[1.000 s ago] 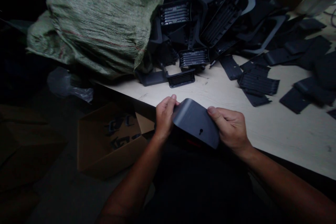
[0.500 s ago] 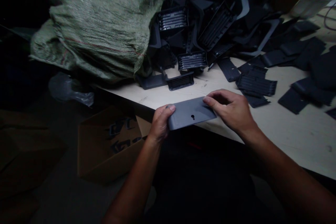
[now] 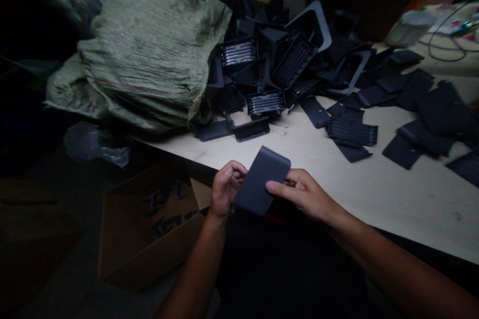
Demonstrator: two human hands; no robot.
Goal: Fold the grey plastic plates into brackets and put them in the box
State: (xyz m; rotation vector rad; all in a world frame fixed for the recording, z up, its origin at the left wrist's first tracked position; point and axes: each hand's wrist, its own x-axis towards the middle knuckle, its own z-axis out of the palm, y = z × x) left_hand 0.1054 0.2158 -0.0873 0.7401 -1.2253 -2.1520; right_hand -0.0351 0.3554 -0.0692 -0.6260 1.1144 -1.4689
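Fingers (image 3: 232, 173) of left hand (image 3: 223, 190) curl round one edge of dark grey plastic cover (image 3: 262, 179); right hand (image 3: 305, 194) pinches the opposite edge, thumb on top. Edge grips leave the smooth face unobstructed. Cover is held in the air, table (image 3: 374, 199) edge just beyond the fingertips.

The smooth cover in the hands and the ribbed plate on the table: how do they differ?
The cover is held between the left hand and right hand; the ribbed plate lies flat on the table, untouched. The cover shows a smooth, plain face; the ribbed plate shows rows of ridges. Both are dark plastic parts.
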